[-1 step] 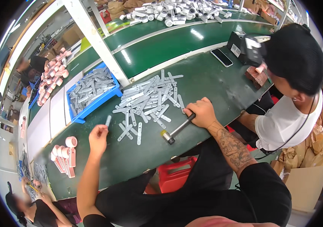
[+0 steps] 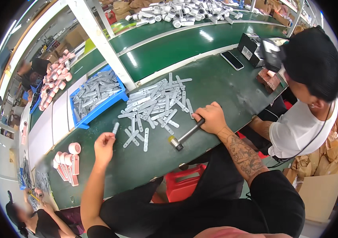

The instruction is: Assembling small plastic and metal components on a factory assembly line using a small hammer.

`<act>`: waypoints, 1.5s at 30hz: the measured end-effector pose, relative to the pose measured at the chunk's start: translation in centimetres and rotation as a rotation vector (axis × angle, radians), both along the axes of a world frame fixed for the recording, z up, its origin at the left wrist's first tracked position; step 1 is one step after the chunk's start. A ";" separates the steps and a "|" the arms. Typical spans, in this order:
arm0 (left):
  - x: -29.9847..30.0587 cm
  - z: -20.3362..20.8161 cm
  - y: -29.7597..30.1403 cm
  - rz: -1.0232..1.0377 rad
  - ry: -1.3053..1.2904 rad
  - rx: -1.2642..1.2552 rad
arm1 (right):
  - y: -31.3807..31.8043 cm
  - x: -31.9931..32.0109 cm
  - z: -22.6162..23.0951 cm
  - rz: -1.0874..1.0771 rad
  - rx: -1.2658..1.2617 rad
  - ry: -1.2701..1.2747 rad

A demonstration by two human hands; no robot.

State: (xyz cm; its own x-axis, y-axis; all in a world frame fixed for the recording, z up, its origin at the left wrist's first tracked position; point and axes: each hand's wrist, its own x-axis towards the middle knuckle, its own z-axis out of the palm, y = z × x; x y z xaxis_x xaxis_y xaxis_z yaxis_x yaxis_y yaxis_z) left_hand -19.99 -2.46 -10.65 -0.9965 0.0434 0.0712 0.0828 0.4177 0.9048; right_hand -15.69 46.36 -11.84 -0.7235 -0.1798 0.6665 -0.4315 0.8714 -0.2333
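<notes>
Pinched in the fingertips of my left hand [image 2: 104,147] is a flat grey plastic strip [image 2: 115,128], its free end pointing up and away from me. My right hand [image 2: 211,118] is wrapped round the handle of a small mallet [image 2: 189,133]. The mallet's head, pale yellow on one face and black on the other, rests on the green table [image 2: 212,87]. Between my hands and farther off lies a loose heap of similar grey strips [image 2: 153,103]. Several pink-and-white handled parts with round heads [image 2: 67,160] lie together left of my left hand.
A blue bin [image 2: 97,97] full of grey strips stands beyond my left hand. A phone [image 2: 232,60] and a black box [image 2: 251,49] lie at the far right, beside a co-worker in a white shirt [image 2: 303,127]. Behind runs a green conveyor [image 2: 169,51] with white parts piled farther back.
My left hand, with the grey strip, has shifted slightly to the right. The co-worker's head on the right has moved a little. My right hand and the mallet stay put.
</notes>
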 end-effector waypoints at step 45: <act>3.7 8.4 6.0 -0.657 -0.335 -0.262 | 1.6 0.9 0.7 0.027 0.016 0.128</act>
